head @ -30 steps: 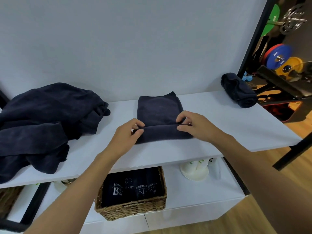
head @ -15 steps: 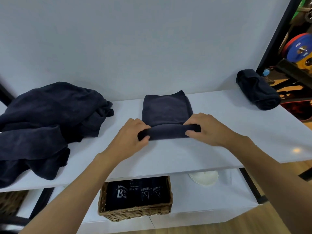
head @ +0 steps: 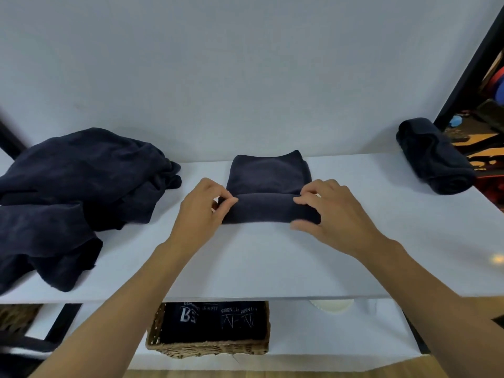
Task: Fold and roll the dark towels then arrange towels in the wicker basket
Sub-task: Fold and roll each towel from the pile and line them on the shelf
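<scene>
Towel pile [head: 76, 192] left, rolled towel [head: 433, 156] right, on shelf [head: 272, 263]

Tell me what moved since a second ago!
The left hand and right hand kept gripping the folded towel and rolled its near end away toward the wall, so the roll grew thicker and the flat part shorter. The towel pile, the rolled towel and the wicker basket stayed put.

A gym or fitness studio's towel station. A white shelf [head: 272, 268] against a plain wall carries a heap of dark towels [head: 76, 186] and a rolled dark towel [head: 436, 162]. Below, a wicker basket [head: 207, 347] holds folded dark towels [head: 218, 326] printed with fitness lettering. At the far right are red and blue weight plates [head: 500, 83], blurred.
</scene>
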Demonstrator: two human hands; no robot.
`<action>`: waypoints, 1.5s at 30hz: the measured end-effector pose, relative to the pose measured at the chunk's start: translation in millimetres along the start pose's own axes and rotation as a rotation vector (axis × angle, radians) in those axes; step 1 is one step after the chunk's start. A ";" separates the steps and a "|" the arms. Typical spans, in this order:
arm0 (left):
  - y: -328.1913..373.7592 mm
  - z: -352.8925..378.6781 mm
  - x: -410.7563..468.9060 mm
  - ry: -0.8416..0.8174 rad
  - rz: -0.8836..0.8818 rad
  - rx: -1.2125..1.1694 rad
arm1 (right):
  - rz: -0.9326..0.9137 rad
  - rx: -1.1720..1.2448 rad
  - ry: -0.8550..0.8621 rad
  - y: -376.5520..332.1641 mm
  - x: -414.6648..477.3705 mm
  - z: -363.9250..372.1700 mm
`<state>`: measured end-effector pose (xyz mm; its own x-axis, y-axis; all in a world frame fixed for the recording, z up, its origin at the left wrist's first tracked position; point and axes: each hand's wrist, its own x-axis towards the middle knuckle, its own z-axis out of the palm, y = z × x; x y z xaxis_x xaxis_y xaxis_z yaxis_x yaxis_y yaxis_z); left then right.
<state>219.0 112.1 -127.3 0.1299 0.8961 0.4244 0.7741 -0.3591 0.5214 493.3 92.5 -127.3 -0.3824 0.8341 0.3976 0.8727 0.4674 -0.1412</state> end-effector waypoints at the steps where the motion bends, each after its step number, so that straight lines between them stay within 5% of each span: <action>1: -2.5 -2.0 -4.1 -0.013 0.101 0.082 | -0.022 -0.029 -0.047 2.9 -1.9 0.7; 5: -20.0 -9.2 1.7 -0.143 0.364 0.314 | 0.002 0.048 -0.105 8.2 13.2 -5.0; 13: -21.2 -2.0 53.7 -0.315 -0.269 -0.342 | 0.543 0.775 -0.282 25.2 58.5 -15.3; 16: -19.8 5.3 70.3 -0.352 -0.380 -0.323 | 0.516 0.626 -0.158 26.6 65.5 -9.7; 19: -17.9 12.6 85.6 -0.379 -0.449 -0.282 | 0.227 0.330 0.020 26.7 61.7 -1.7; 24: -15.6 16.8 91.3 -0.233 -0.439 -0.217 | 0.215 0.404 -0.132 32.4 60.1 2.6; 27: -12.9 18.8 79.1 -0.038 -0.170 -0.127 | 0.380 0.600 -0.167 37.2 73.5 1.2; 30: -17.5 21.4 74.8 -0.106 0.042 0.020 | 0.474 0.685 -0.232 42.7 87.9 1.5; 34: -13.3 19.1 95.3 -0.242 -0.086 -0.028 | 0.470 0.492 -0.198 42.7 106.4 8.4; 37: -13.7 19.9 120.0 -0.392 -0.243 -0.069 | 0.165 0.107 0.014 35.3 103.8 15.3; 40: -18.8 22.5 137.3 -0.477 -0.363 -0.101 | 0.062 0.038 -0.070 35.3 94.8 17.2; 43: -14.5 30.5 144.3 -0.361 -0.341 -0.019 | 0.092 -0.026 -0.191 41.7 104.7 19.2; 45: -9.9 32.6 138.3 -0.182 -0.104 0.146 | 0.148 0.074 -0.237 45.1 117.8 16.0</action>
<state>249.4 248.1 -97.9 0.1442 0.9631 0.2273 0.8684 -0.2333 0.4375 482.8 216.5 -101.3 -0.3208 0.9359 0.1457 0.9029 0.3486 -0.2514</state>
